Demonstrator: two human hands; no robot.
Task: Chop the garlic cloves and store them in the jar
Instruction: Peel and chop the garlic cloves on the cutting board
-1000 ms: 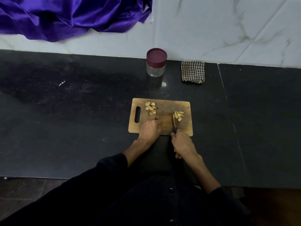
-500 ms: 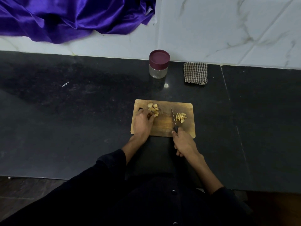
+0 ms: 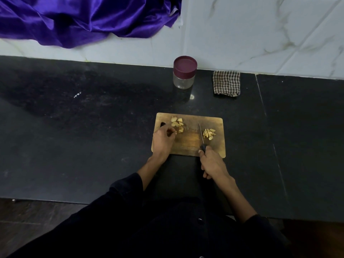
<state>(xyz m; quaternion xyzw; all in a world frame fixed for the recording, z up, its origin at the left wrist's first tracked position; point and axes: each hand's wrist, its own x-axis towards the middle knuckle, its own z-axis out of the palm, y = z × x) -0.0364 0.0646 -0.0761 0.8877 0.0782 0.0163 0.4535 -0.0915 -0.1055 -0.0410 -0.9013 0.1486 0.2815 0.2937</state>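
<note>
Left hand (image 3: 163,139) has slid back from mid-board to the whole cloves (image 3: 177,124), its grip pinching one, while the right hand (image 3: 211,162) grips the knife (image 3: 201,135) beside the chopped pile (image 3: 209,134), so more chopping before the lidded jar (image 3: 184,72).

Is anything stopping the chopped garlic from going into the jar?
Yes. The maroon lid is on the jar, closing it. Bare counter lies between the cutting board and jar, so only the lid blocks the chopped garlic.
</note>
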